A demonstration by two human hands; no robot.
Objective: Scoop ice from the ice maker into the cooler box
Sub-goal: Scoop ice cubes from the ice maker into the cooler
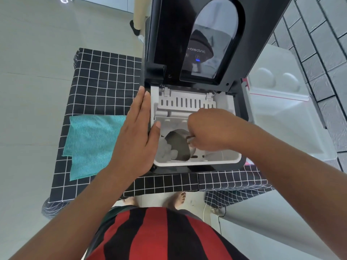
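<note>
- Standing at the near edge of the table [105, 76], which wears a black cloth with a white grid, a person works over pale floor tiles, with a grey tiled wall at the right.
- White and open, the cooler box [285, 117] waits beyond the table's right edge; from here I cannot tell whether any ice has reached it.
- Black ice maker [187, 44] sits toward the table's right side, lid raised, white basket [216, 160] exposed.
- Teal cloth [90, 143] lies flat near the left edge.
- Left hand [137, 136] presses flat, fingers straight, against the machine's left wall, steadying it.
- Right hand [208, 128] is curled around the handle of a metal scoop [178, 145], bowl down in the basket.
- Ice [169, 149] lies in the basket's left half: judged hard, wet, slippery and loose, so it is best carried level in the scoop, held by the handle.
</note>
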